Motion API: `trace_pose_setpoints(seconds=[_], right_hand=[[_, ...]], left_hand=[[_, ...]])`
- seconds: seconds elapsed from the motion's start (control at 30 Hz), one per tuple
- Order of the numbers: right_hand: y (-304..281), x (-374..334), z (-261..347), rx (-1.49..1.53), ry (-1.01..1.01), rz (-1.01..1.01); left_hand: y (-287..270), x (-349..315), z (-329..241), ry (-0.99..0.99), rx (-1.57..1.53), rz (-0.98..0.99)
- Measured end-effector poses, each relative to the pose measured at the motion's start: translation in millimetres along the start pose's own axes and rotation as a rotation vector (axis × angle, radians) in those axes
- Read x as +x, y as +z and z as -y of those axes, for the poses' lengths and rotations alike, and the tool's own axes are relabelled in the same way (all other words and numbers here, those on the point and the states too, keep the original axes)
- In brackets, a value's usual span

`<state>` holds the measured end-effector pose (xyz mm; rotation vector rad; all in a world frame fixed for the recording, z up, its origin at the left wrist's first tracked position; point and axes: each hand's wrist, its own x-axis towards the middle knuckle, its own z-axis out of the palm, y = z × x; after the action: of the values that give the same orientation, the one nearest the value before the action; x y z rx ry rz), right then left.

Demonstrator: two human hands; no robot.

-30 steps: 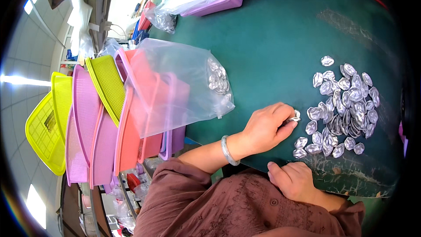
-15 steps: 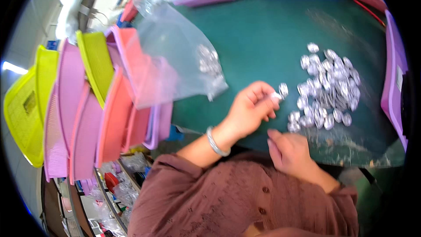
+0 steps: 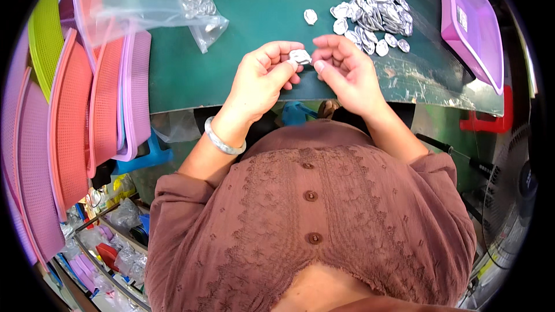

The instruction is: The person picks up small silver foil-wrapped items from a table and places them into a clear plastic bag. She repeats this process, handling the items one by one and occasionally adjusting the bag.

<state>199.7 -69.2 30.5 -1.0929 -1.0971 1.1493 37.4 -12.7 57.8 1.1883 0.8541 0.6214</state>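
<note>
My left hand (image 3: 258, 81), with a pale bangle on its wrist, pinches a small silvery oval piece (image 3: 300, 56) between thumb and fingers, above the near table edge. Close by on the right is my right hand (image 3: 351, 76), its fingers curled but apart and its thumb tip beside the piece; whether it touches cannot be made out. A single silvery oval piece (image 3: 310, 17) lies on the green table (image 3: 260, 6) beyond my hands. Farther right is a heap of like pieces (image 3: 376, 11). A clear plastic bag (image 3: 144, 6) at the left has several such pieces inside.
Pink, purple and green mesh baskets (image 3: 110, 104) stand stacked at the left table side. A purple tray (image 3: 473, 29) sits at the right edge. Below it is a red stool-like object (image 3: 491, 117), with a fan (image 3: 514, 179) nearby. Bagged goods (image 3: 124, 214) fill shelving at lower left.
The head view has shifted, showing more of my torso. My left hand has drawn back from the lone piece toward me, and my right hand has risen and come up beside the held piece.
</note>
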Motion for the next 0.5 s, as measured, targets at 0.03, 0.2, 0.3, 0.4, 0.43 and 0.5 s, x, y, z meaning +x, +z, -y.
trace_pose_setpoints(seconds=[0.03,0.2,0.3,0.4,0.43,0.5], right_hand=[[1,-1,6,0.035,0.051,0.022],[8,-3,9,0.087,0.065,0.011],[8,-1,11,0.100,0.088,-0.001],[8,1,13,0.097,0.107,-0.008],[7,2,11,0.103,0.110,-0.003],[7,3,11,0.109,0.117,-0.001]], left_hand=[[-1,-1,3,0.013,-0.005,0.007],[-2,-8,11,0.009,-0.151,0.022],[0,-11,14,0.001,-0.196,0.037],[0,-12,15,-0.014,-0.235,0.045],[0,-12,13,-0.021,-0.249,0.050],[-1,-12,13,-0.041,-0.252,0.051]])
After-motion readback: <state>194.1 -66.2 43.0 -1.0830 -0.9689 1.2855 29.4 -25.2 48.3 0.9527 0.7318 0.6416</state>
